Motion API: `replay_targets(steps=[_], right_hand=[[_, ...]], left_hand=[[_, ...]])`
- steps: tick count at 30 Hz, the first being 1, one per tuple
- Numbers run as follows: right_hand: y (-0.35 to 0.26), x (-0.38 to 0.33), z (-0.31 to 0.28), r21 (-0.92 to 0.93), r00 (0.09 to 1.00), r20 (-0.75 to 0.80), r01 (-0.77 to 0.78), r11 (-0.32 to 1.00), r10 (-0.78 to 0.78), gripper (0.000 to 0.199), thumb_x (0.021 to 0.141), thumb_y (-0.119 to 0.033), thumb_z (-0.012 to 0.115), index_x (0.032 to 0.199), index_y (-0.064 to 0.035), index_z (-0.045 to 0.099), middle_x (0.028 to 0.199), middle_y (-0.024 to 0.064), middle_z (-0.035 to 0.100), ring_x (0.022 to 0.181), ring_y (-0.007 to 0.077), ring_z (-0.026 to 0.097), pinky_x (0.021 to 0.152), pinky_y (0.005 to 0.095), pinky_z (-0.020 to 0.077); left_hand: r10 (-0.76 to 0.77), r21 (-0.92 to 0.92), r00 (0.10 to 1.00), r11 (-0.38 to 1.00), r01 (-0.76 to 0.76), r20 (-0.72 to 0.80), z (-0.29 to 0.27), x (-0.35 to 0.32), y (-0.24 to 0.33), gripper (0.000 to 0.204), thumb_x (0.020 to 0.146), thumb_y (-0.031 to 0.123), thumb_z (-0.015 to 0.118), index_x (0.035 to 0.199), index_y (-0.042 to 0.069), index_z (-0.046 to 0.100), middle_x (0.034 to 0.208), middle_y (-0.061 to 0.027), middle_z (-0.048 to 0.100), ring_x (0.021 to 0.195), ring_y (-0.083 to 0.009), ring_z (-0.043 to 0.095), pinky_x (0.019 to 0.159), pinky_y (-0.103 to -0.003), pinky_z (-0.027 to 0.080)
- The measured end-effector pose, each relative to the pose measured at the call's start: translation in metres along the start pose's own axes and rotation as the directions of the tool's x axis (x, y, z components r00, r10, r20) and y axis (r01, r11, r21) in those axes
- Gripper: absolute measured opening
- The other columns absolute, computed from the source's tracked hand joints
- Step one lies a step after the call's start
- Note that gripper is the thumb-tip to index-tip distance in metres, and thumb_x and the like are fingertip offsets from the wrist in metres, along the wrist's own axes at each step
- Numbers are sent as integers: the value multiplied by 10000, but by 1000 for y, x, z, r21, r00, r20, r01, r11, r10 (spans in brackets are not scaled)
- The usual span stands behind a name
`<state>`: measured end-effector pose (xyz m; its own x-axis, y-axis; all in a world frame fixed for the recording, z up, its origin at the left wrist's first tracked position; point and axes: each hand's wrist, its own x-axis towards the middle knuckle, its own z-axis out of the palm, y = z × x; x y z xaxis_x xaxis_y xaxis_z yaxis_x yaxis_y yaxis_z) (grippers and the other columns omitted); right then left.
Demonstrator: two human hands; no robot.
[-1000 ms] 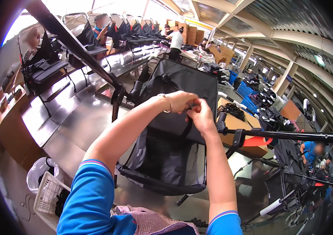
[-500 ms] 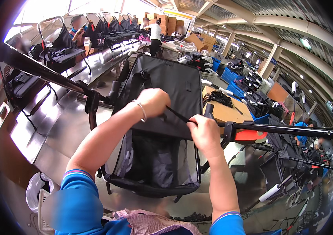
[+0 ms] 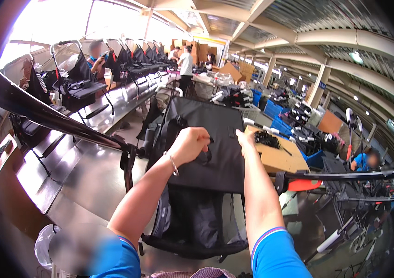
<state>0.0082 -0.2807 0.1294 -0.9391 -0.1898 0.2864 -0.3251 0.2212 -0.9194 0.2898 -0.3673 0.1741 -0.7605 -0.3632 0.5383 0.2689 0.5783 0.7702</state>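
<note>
A stroller (image 3: pixel 206 120) with a black fabric backrest panel and a dark seat pocket below it stands before me. My left hand (image 3: pixel 190 144) is over the left part of the panel, fingers pinched on a black strap (image 3: pixel 207 154) whose loop hangs against the fabric. At the panel's right edge is my right hand (image 3: pixel 245 139), thumb side upward; its other fingers are mostly hidden, so I cannot tell whether it grips the edge. Black frame tubes (image 3: pixel 62 113) run out to both sides, the right one with a red piece (image 3: pixel 304 185).
Several stroller seats (image 3: pixel 81 83) line a metal bench (image 3: pixel 97 139) at the left. A cardboard box (image 3: pixel 275 157) with black parts on it stands right, beside blue crates (image 3: pixel 275 109). Other people work further back. A bagged bin (image 3: pixel 45 245) sits at the lower left.
The strap was stretched between both hands; now only the left hand visibly has it. The right hand has moved up to the panel's edge. My view has shifted, so the stroller appears lower and further right.
</note>
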Motion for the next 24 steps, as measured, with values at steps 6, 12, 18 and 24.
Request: replay_targets(steps=[6,12,18,24], right_hand=[[-56,-61,-9,-245,964,-147,180,953,-220,479,696,-433,763,1033,-138,596,1030,199,625,934,371,617,765,466,502],[-97,-106,-31,-226,771,-462,374,899,-437,272,704,-351,759,876,-192,621,894,108,512,798,316,590,697,438,487],[-102,-120,-59,13,717,-450,602,798,-533,213,699,-245,750,825,-86,684,941,113,537,790,253,575,692,379,473],[-117,-142,-92,648,941,36,234,725,-336,156,742,-127,719,772,19,673,918,54,524,784,116,523,722,251,415]], left_hand=[[92,323,983,946,-36,-159,-7,-10,19,134,804,135,670,887,33,699,729,-119,663,693,-235,643,647,-303,499],[-36,-107,990,994,22,-136,6,5,30,138,862,67,636,947,-39,662,710,2,605,639,-54,530,586,-210,439],[-36,-236,973,971,-20,-228,27,16,70,98,853,43,647,868,-53,633,695,-31,625,568,-84,588,506,-229,464],[78,86,909,995,-46,-408,47,23,93,116,811,77,682,817,-31,640,619,-68,627,463,-113,581,446,-249,455]])
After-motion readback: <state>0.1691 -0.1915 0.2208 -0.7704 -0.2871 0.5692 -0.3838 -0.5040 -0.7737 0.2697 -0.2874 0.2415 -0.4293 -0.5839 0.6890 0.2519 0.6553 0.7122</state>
